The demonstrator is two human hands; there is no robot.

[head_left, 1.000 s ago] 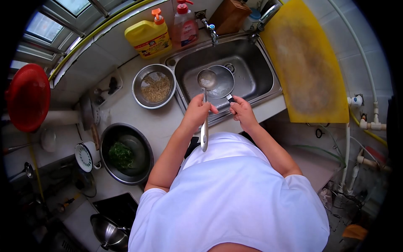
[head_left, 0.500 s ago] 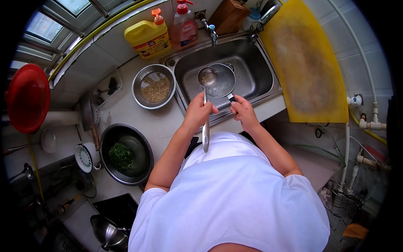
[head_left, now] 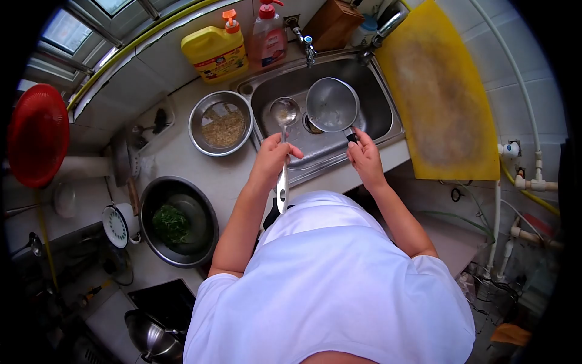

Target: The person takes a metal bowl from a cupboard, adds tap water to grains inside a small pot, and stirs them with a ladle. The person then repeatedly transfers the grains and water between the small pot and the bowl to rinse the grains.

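My left hand point(head_left: 271, 159) is closed around the long handle of a metal ladle point(head_left: 284, 111), whose bowl hangs over the left part of the sink point(head_left: 397, 128). My right hand point(head_left: 365, 157) grips the short black handle of a small metal pan point(head_left: 333, 105), held over the middle of the sink. Ladle and pan are apart. The pan's inside looks wet. Beside the sink on the left stands a metal bowl point(head_left: 195, 124) with brown grains point(head_left: 222, 128) under water.
A dark basin point(head_left: 203, 227) with green leaves is at the lower left, near a white enamel pot point(head_left: 115, 225). Behind the sink are a yellow jug point(head_left: 213, 53), a pink soap bottle point(head_left: 267, 37) and a faucet point(head_left: 309, 51). A yellow board point(head_left: 441, 91) stands right.
The pan has moved right, out from under the ladle, showing the drain. The ladle has shifted slightly left. Both hands moved apart with their handles still held.
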